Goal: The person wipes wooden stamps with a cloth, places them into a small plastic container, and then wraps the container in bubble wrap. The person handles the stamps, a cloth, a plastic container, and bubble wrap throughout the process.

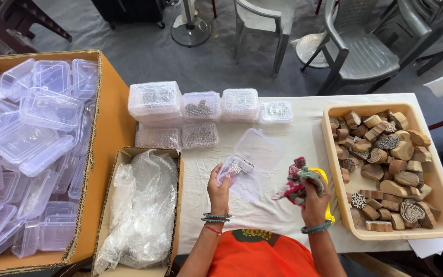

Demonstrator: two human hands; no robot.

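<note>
Left hand grips open clear box; right hand clutches cloth beside tray edge.

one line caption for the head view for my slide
Left hand holds an open clear plastic box, right hand grips a colourful cloth, beside a tray of carved wooden blocks.

A grey floor is seen across the far part of the scene, lit evenly by soft daylight. Two grey plastic chairs are set at the far right, and a paler chair stands beside them. A round metal stand base is placed far centre. Dark wooden furniture is glimpsed far left. The near table is covered with a white cloth.
</note>
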